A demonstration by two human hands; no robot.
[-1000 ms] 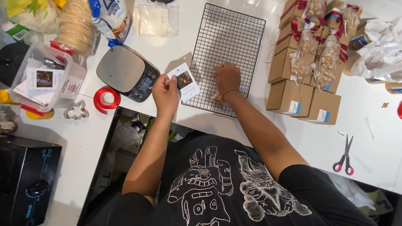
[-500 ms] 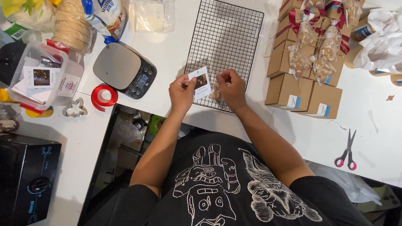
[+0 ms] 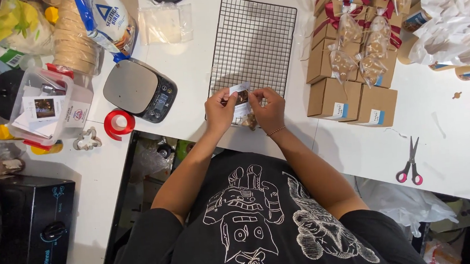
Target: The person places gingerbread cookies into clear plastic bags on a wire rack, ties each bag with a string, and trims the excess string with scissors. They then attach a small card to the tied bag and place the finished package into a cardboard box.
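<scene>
Hands meet at the near edge of the black wire cooling rack [image 3: 253,42], the landmark for everything else. The left hand [image 3: 220,112] and the right hand [image 3: 266,109] both pinch a small white card [image 3: 239,94] with a dark picture on it, fingertips closed on its two sides, holding it just above the rack's near edge. Under the card, touching the rack's near rim, sits a small brownish item [image 3: 251,121], too small to tell what it is.

Left of the rack lies a kitchen scale [image 3: 139,90], and further left and nearer a roll of red ribbon [image 3: 118,124] and a metal cookie cutter [image 3: 86,140]. Right of the rack stand brown cardboard boxes [image 3: 350,41] tied with red ribbon, clear bags of baked goods on top. Pink-handled scissors [image 3: 410,163] lie well to the right of the rack and nearer the person
</scene>
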